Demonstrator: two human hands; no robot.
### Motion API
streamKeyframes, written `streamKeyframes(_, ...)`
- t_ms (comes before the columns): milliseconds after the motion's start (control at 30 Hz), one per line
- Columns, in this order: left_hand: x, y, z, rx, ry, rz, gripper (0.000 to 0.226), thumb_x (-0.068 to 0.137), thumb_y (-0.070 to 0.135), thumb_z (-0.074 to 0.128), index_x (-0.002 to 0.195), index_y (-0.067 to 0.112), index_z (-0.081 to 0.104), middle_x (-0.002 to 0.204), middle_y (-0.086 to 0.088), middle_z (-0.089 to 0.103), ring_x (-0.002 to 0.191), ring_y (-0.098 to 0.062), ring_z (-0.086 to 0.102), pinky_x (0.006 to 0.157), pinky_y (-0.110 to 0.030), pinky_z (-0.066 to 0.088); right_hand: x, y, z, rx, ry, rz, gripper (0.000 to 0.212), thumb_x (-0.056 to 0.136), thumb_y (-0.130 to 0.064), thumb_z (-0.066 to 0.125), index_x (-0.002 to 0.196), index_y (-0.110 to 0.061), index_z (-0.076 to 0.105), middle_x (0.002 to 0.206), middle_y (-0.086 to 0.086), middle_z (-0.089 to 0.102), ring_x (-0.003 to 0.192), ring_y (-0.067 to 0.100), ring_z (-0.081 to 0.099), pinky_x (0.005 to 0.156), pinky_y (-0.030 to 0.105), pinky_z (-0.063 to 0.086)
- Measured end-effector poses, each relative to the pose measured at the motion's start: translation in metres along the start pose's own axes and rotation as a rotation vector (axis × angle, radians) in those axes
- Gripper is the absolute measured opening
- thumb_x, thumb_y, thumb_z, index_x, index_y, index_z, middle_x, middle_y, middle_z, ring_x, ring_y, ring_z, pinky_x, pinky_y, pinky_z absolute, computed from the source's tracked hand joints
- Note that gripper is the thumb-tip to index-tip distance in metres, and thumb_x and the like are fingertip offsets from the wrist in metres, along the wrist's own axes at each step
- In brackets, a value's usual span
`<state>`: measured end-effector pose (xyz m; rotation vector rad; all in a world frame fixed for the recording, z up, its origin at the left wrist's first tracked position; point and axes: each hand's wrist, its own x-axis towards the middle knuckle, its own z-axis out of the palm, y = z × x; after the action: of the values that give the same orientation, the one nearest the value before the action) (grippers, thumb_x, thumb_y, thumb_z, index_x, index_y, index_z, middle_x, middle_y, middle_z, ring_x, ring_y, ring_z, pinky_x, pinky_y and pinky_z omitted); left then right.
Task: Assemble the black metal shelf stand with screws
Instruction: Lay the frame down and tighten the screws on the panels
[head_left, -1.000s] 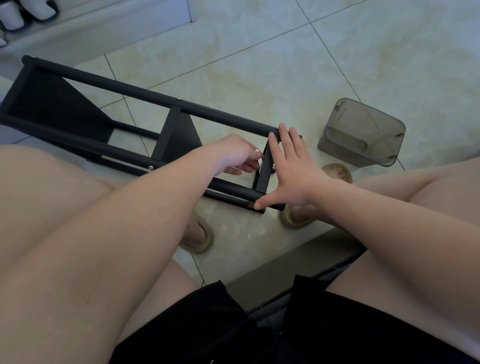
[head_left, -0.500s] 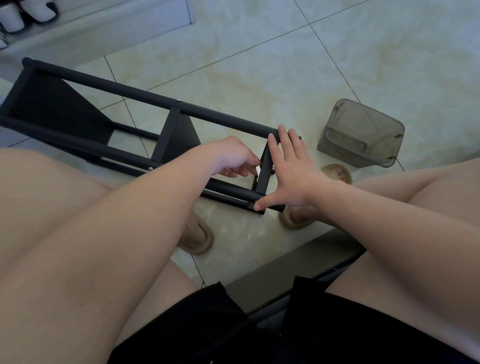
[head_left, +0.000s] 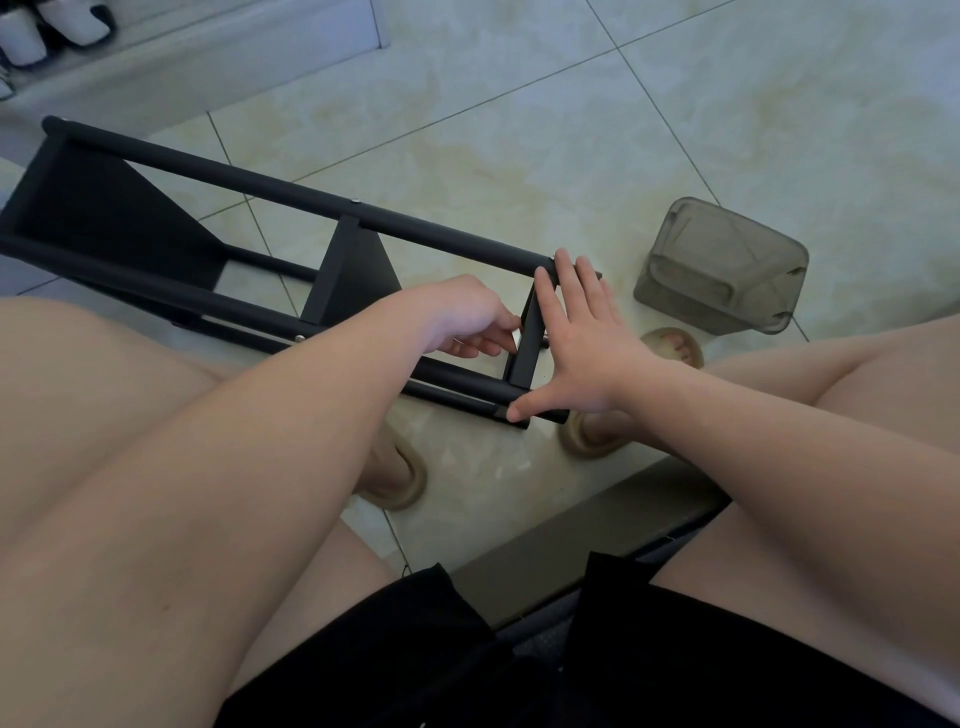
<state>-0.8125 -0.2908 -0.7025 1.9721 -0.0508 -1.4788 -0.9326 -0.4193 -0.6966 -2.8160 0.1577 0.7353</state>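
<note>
The black metal shelf stand lies on its side on the tiled floor, its round poles running from upper left to centre. My right hand is spread flat against the end panel, fingers reaching the upper pole and thumb on the lower pole. My left hand is curled inside the frame just left of that panel, fingertips pinched together at it; whatever they hold is too small to see. Silver screw heads show on the poles.
A translucent grey plastic box lies tipped on the floor right of the stand's end. My feet in beige slippers rest under the stand, knees on both sides. A low step and shoes are at the top left.
My left hand's fingers have shifted slightly towards the end panel. The right hand and the stand have stayed in place.
</note>
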Motion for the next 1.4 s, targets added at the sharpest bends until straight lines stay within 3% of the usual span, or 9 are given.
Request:
streamKeyframes(167, 0.000, -0.001, -0.001, 0.021, -0.049, -0.036, 0.014, 0.102, 0.022, 0.056, 0.100, 0.012, 0.065, 0.071, 0.004, 0.076, 0.076, -0.013, 0.065, 0.068, -0.024, 0.048, 0.000, 0.000, 0.000, -0.003, -0.001, 0.000, 0.160, 0.050, -0.098, 0.058, 0.157, -0.010, -0.022, 0.162, 0.015, -0.034, 0.150, 0.035, -0.031, 0.123, 0.047, -0.014)
streamKeyframes(533, 0.004, -0.007, -0.004, 0.043, -0.083, 0.065, 0.018, 0.103, 0.015, 0.053, 0.089, 0.008, 0.063, 0.073, -0.002, 0.075, 0.075, -0.016, 0.062, 0.071, -0.028, 0.053, 0.001, 0.001, 0.001, -0.008, -0.007, -0.001, 0.160, 0.046, -0.100, 0.049, 0.157, -0.010, -0.023, 0.162, 0.014, -0.034, 0.149, 0.035, -0.032, 0.122, 0.047, -0.015)
streamKeyframes(700, 0.003, -0.009, -0.007, 0.078, -0.104, 0.080, 0.021, 0.103, 0.016, 0.053, 0.086, 0.009, 0.063, 0.074, 0.000, 0.076, 0.075, -0.015, 0.061, 0.072, -0.028, 0.052, 0.001, 0.001, 0.001, -0.012, -0.004, -0.001, 0.159, 0.050, -0.098, 0.056, 0.157, -0.010, -0.022, 0.162, 0.015, -0.034, 0.149, 0.035, -0.032, 0.121, 0.047, -0.015)
streamKeyframes(1400, 0.001, -0.016, -0.020, 0.333, -0.173, 0.116, 0.019, 0.101, 0.014, 0.055, 0.087, 0.012, 0.068, 0.075, 0.006, 0.076, 0.072, -0.007, 0.065, 0.072, -0.022, 0.052, 0.002, 0.002, 0.003, -0.002, -0.001, -0.002, 0.160, 0.048, -0.100, 0.053, 0.157, -0.012, -0.024, 0.162, 0.013, -0.035, 0.149, 0.034, -0.032, 0.119, 0.045, -0.018)
